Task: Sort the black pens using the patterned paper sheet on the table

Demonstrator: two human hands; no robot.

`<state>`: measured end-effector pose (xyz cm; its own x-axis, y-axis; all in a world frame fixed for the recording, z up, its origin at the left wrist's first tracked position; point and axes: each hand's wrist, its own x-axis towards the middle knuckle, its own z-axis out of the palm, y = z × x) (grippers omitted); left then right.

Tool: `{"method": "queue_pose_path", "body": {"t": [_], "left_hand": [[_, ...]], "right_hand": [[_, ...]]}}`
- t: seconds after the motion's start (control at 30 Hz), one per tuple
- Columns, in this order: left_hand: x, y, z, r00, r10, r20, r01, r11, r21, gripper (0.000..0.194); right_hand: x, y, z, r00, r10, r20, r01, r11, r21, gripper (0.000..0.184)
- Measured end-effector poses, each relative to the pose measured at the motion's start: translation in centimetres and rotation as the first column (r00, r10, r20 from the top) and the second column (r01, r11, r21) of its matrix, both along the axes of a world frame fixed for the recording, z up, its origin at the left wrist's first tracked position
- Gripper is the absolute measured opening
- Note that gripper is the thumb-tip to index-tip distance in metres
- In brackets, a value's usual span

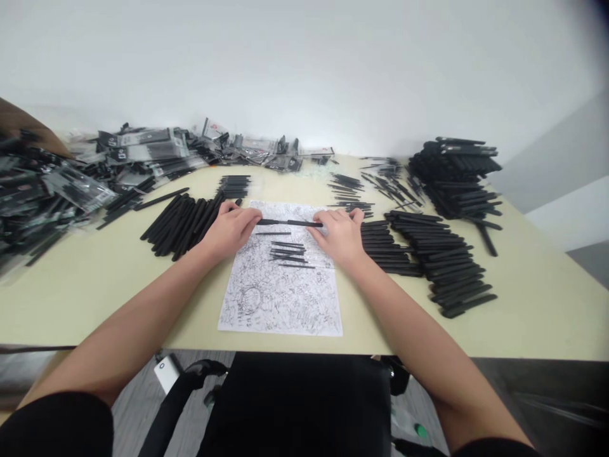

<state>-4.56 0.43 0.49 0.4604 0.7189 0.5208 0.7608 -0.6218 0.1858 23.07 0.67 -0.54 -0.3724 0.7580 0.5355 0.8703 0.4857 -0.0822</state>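
Observation:
Above the far part of a scribbled white paper sheet (280, 304), my left hand (231, 227) is closed on a black pen part (270, 222) that narrows toward the right. My right hand (340, 235) pinches a second, straight black pen part (303, 223). The two parts lie end to end in one line; I cannot tell whether they touch or are joined. Just below on the sheet are several thin black sticks that look like pen refills (289, 252), with one more stick (273, 233) apart from them.
Thick black pens (178, 225) are heaped left of the sheet. More pens (442, 254) lie in rows and a tall stack (457, 171) at right. Thin dark sticks (349, 187) lie behind my right hand. Plastic-wrapped packs (147, 149) pile up along the wall at back left.

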Motion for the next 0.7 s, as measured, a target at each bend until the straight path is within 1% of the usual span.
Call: {"method": "queue_pose_path", "body": {"t": [0.2,0.3,0.4,0.53,0.7], "left_hand": [[-0.09,-0.01,0.13,0.995,0.057,-0.087,-0.055,0.998,0.030,0.031],[-0.18,-0.02,0.17,0.985,0.084,-0.154,-0.077,0.996,0.053,0.033],[-0.18,-0.08,0.29,0.972,0.140,-0.191,-0.128,0.989,0.075,0.033],[-0.06,-0.19,0.58,0.957,0.228,-0.176,-0.219,0.973,0.069,0.033],[-0.09,-0.20,0.67,0.938,0.321,-0.128,-0.318,0.947,0.045,0.032]], "right_hand": [[-0.15,-0.13,-0.03,1.000,0.000,0.023,-0.001,0.999,0.050,0.023],[-0.20,-0.22,0.06,0.999,0.002,0.040,-0.003,0.999,0.041,0.027],[-0.30,-0.36,0.23,0.998,-0.004,0.058,0.003,1.000,0.020,0.029],[-0.43,-0.48,0.37,0.997,-0.004,0.071,0.003,1.000,0.012,0.032],[-0.46,-0.47,0.31,0.997,-0.014,0.076,0.012,0.999,0.032,0.033]]}}
